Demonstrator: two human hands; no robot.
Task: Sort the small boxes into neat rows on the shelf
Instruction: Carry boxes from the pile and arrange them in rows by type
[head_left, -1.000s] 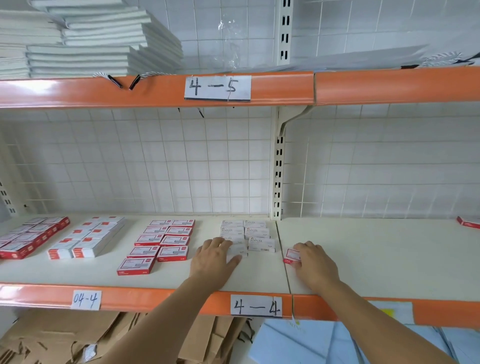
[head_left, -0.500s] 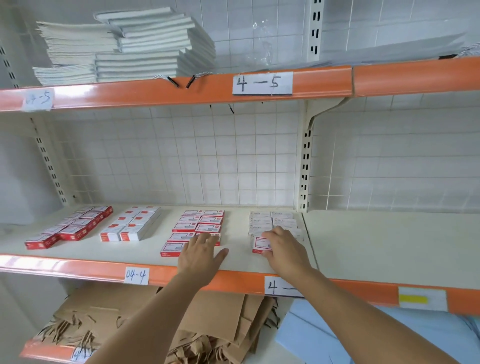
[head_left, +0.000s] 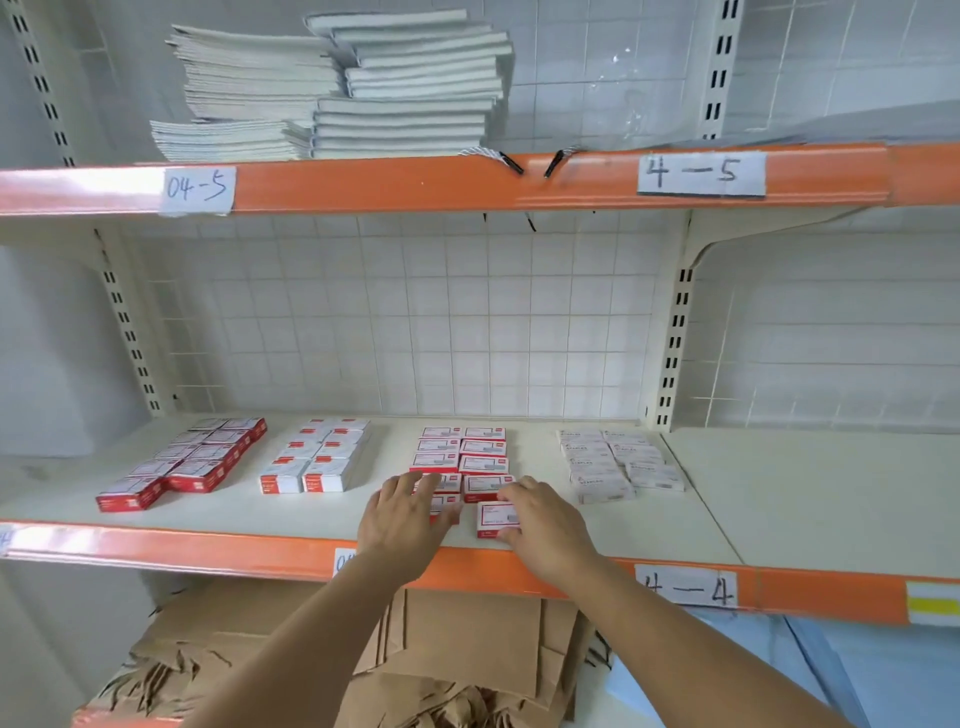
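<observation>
Small red-and-white boxes lie in a double row (head_left: 465, 454) at the middle of the cream shelf (head_left: 519, 535). My right hand (head_left: 545, 525) grips one red-and-white box (head_left: 496, 518) at the front end of the right column. My left hand (head_left: 402, 519) lies flat, fingers spread, over the front boxes of the left column and hides part of them. Other rows sit apart: dark red boxes (head_left: 187, 465) at the far left, white boxes with red labels (head_left: 317, 460) beside them, and white staple boxes (head_left: 615, 462) to the right.
The upper shelf carries stacks of pale folded bags (head_left: 343, 88) behind its orange edge (head_left: 415, 182). The lower orange edge (head_left: 208, 545) bears paper labels. Brown paper bags (head_left: 415, 654) lie below. A slotted upright (head_left: 672, 338) divides the bays; the right bay (head_left: 831, 493) is bare.
My right hand carried the red-and-white box leftward from the shelf seam, past the white staple boxes, to the front of the middle rows. My left hand shifted onto the left column. The view swung left.
</observation>
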